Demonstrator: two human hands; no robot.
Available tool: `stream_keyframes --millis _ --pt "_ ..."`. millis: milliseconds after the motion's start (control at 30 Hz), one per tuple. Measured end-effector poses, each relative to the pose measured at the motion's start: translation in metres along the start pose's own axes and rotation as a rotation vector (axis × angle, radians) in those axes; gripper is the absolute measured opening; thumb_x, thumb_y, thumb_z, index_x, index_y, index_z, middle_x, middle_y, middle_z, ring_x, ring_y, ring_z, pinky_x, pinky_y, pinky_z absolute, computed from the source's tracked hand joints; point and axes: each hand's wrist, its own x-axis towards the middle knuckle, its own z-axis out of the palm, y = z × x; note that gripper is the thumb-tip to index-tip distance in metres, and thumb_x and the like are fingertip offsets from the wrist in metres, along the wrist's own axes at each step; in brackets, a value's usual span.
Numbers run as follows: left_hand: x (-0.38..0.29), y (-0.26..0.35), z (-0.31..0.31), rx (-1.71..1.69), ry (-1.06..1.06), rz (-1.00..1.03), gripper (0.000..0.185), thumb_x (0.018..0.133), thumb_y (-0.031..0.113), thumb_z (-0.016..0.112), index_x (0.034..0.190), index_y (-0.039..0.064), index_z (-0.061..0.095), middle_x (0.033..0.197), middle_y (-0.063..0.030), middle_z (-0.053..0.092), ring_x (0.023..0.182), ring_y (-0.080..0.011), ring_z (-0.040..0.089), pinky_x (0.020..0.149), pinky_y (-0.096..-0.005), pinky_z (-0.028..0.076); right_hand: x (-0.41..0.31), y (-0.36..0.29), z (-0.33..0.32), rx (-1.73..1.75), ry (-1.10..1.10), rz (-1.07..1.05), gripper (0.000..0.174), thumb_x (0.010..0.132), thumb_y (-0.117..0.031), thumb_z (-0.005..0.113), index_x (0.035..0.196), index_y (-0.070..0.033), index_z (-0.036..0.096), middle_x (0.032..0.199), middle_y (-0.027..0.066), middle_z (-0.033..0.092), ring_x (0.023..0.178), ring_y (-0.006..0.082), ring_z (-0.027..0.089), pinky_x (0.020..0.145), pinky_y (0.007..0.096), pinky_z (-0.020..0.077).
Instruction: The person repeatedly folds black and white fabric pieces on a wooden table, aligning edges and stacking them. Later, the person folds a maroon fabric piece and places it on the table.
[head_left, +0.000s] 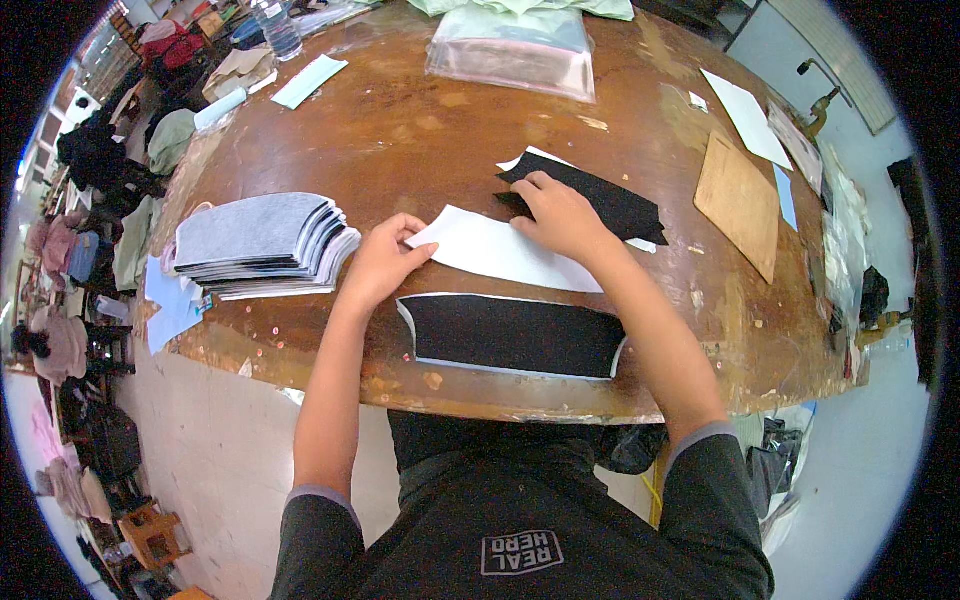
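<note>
A white cut piece of fabric or interfacing (502, 251) lies before me on the brown table (360, 150). My left hand (390, 259) pinches its left corner between thumb and fingers. My right hand (559, 217) reaches over its right part, fingertips on black cut pieces (600, 195) that lie on white ones; whether it grips one is hard to tell. Nearer the table's front edge lies a black panel (517, 335) on a slightly larger white piece. Left of my left hand stands a thick stack of cut pieces (255, 229), grey on top.
A tan board (739, 202) and a white sheet (746, 116) lie at the right. Clear plastic packaging (510, 67) is at the far side. Toward the left are light blue pieces (169, 300), a pale blue strip (309, 81) and a plastic water bottle (277, 30).
</note>
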Motion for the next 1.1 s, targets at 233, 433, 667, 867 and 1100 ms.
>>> stream_keyframes --millis 233,433,667,867,1100 --pt "0.0 0.013 0.006 -0.203 -0.013 -0.156 0.026 0.094 0.025 0.067 0.086 0.001 0.064 0.078 -0.0044 0.067 0.071 -0.0086 0.062 0.063 -0.0231 0.048 0.002 -0.077 -0.013 0.23 -0.053 -0.162 0.03 0.08 -0.026 0.072 0.098 -0.004 0.062 0.103 0.0164 0.065 0.093 0.0364 0.063 0.076 0.0448 0.0515" --pt "0.0 0.009 0.014 -0.204 0.038 -0.016 0.027 0.094 0.028 0.068 0.085 0.002 0.064 0.074 -0.0034 0.065 0.067 -0.0078 0.058 0.062 -0.0223 0.045 0.009 -0.074 0.012 0.296 -0.03 -0.076 0.022 0.085 -0.022 0.067 0.083 0.0 0.066 0.08 0.0198 0.066 0.076 0.0383 0.065 0.068 0.0472 0.0512" --pt "-0.001 0.008 0.018 -0.292 -0.042 -0.002 0.022 0.094 0.022 0.068 0.089 0.002 0.063 0.078 -0.0024 0.066 0.071 -0.0082 0.06 0.066 -0.0231 0.047 0.007 -0.058 0.013 0.479 0.038 -0.062 0.026 0.086 -0.024 0.066 0.074 -0.001 0.067 0.077 0.0211 0.067 0.071 0.0397 0.066 0.067 0.0481 0.0521" --pt "0.001 0.007 0.019 -0.22 -0.012 0.06 0.019 0.093 0.02 0.069 0.094 0.002 0.064 0.083 -0.0026 0.067 0.074 -0.0082 0.061 0.068 -0.0232 0.048 0.005 -0.059 0.0 0.493 -0.028 -0.021 0.027 0.086 -0.023 0.066 0.075 0.001 0.067 0.074 0.0219 0.065 0.071 0.0402 0.065 0.067 0.048 0.0516" --pt "-0.002 0.016 0.024 -0.273 0.009 0.063 0.022 0.091 0.018 0.071 0.105 0.001 0.068 0.09 -0.003 0.069 0.078 -0.0083 0.062 0.07 -0.0235 0.048 0.003 -0.057 0.009 0.561 0.052 -0.07 0.023 0.084 -0.02 0.07 0.075 0.002 0.066 0.074 0.0219 0.065 0.069 0.0391 0.065 0.065 0.0461 0.0513"
